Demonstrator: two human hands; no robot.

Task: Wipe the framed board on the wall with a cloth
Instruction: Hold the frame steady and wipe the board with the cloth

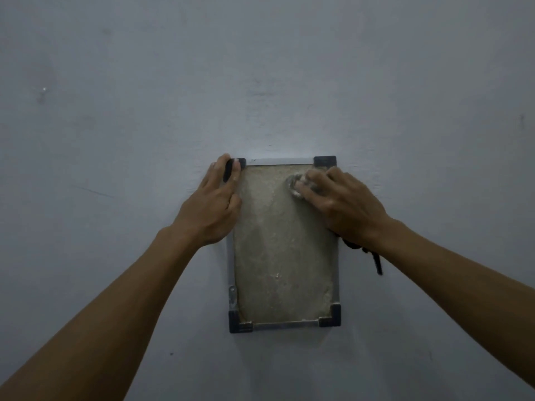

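Wiping: our right hand (341, 199) presses a small pale cloth (296, 187) on the board (278, 256), near its top right corner; the cloth is blurred.
Right grip: fingers curled over the cloth, most of it hidden beneath them.
Left hand (215, 204): laid along the board's left edge, fingers straight, tips reaching the black top left corner cap (230, 168); it holds nothing.
Wrist: a dark strap (367, 253) hangs under our right wrist.
Board: upright rectangle on the wall (115, 111), between our hands; metal frame (285, 324), black caps at the corners, face grey-beige and mottled.
Wall: plain pale grey, a few faint marks.
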